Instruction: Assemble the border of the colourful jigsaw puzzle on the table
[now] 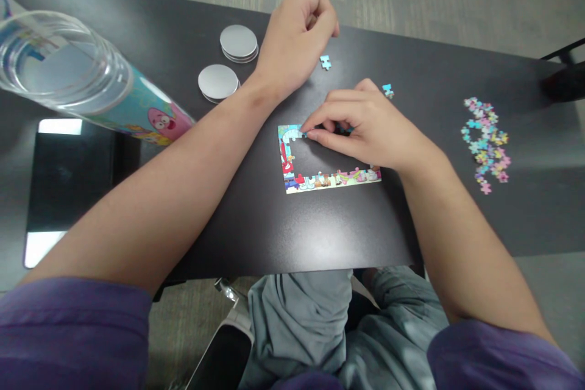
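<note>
The puzzle frame sits at the centre of the picture on the dark table, and I judge it to be only partly built: the left edge and the bottom edge are joined into an L, the top left corner has a short run started, and the middle is bare table. The right side is hidden under my wrist, so I cannot tell how much of it is there. Plenty is left: a heap of loose pieces lies well apart at the right of the frame, and two single pieces, one blue piece near my left hand and another just above my right hand, wait at the upper middle. My right hand lies palm down across the top edge of the frame, fingers curled together and fingertips pressing a piece at the upper left corner. My left hand reaches across to the upper middle, loosely curled, knuckles up; whether it grips anything I cannot tell. Two round metal lids lie to its left, and a clear cartoon-printed tube lies at the upper left.
</note>
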`<state>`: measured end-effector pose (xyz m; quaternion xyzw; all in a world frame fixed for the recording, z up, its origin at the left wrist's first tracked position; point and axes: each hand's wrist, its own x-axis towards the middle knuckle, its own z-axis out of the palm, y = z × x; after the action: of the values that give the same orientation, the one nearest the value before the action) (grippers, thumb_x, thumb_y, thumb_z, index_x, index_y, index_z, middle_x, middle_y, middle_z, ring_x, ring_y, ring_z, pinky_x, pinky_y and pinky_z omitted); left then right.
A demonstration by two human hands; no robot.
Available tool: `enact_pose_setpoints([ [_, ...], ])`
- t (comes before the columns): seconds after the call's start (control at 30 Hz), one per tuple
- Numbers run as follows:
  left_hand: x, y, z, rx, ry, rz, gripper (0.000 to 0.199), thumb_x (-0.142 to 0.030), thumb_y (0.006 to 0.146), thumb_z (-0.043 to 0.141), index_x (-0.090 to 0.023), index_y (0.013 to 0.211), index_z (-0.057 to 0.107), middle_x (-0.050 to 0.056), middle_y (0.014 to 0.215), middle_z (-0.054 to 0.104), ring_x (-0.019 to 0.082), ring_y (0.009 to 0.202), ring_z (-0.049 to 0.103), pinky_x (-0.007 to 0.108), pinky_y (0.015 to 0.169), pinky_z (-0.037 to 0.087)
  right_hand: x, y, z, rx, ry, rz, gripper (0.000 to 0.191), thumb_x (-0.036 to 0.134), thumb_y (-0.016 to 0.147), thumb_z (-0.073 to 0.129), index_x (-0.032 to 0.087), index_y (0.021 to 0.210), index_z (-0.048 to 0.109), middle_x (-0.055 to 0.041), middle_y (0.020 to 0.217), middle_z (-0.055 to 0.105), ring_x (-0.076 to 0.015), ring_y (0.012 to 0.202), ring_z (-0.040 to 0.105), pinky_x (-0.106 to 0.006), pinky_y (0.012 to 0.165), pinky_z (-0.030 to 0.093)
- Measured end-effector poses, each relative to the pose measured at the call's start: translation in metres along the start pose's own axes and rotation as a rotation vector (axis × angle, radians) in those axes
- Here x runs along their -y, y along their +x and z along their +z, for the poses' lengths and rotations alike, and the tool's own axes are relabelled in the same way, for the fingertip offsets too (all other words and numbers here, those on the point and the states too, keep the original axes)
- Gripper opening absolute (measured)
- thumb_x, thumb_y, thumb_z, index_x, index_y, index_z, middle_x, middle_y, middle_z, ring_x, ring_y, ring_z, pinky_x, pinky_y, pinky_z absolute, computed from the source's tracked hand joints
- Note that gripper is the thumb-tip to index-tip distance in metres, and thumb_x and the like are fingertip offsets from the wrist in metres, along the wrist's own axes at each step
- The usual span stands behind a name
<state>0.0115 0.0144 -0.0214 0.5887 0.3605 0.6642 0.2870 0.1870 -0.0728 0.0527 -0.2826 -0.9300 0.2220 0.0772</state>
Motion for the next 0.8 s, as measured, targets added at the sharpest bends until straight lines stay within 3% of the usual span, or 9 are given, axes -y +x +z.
enact_pose_setpoints([
  [0.27, 0.001, 0.0, 0.0, -0.003, -0.008, -0.006, 0.024, -0.007, 0.079, 0.046, -0.018, 0.066, 0.063, 0.0, 0.064, 0.057, 0.015, 0.062, 0.046, 0.037, 0.067, 0.019, -0.002, -0.001, 0.001, 0.028, -0.01, -0.052, 0.025, 0.047, 0.107, 0.057, 0.045, 0.12, 0.078, -0.0008, 0.094, 0.074, -0.0271, 0.092, 0.07, -0.051, 0.095, 0.034],
  [0.8, -0.002, 0.0, 0.001, -0.014, -0.018, -0.001, 0.027, -0.003, 0.079, 0.044, -0.019, 0.066, 0.062, -0.001, 0.063, 0.057, 0.014, 0.059, 0.043, 0.039, 0.066, 0.016, -0.011, -0.004, -0.005, 0.027, -0.009, -0.037, 0.026, 0.056, 0.106, 0.057, 0.045, 0.112, 0.08, 0.0003, 0.098, 0.076, -0.0266, 0.091, 0.07, -0.053, 0.096, 0.036],
])
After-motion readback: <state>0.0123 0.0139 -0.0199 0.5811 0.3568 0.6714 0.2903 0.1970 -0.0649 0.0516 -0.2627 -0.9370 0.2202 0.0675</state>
